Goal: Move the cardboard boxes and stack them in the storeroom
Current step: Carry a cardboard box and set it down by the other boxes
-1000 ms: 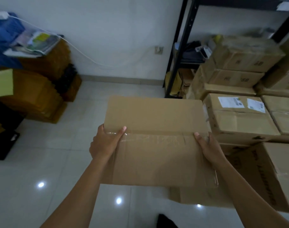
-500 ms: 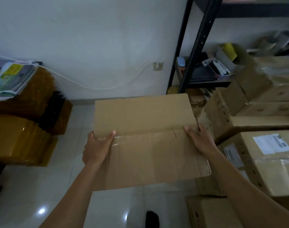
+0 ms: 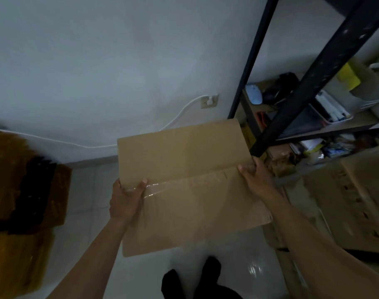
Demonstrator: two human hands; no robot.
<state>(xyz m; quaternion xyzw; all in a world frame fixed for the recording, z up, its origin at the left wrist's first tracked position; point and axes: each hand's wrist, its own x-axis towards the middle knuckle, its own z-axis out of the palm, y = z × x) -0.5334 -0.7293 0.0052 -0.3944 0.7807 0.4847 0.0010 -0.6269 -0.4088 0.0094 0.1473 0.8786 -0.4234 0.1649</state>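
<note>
The left hand (image 3: 126,197) grips the left edge of the box (image 3: 184,184), thumb curled over the taped seam, and the right hand (image 3: 257,180) grips its right edge with the fingers wrapped round. The box is held off the floor (image 3: 87,190). A black rack (image 3: 313,83) stands just beyond its right corner, with more cartons (image 3: 356,201) at the right.

Fingers on the left hand (image 3: 125,199) and right hand (image 3: 256,180) are tucked behind the cardboard box (image 3: 184,186), only thumbs show. The stacked boxes (image 3: 352,197) are smeared and run off the right edge, print unreadable. Clutter (image 3: 313,147) on the rack (image 3: 313,78) is too blurry to name. The brown stacks (image 3: 9,180) get cut off at the left edge.
</note>
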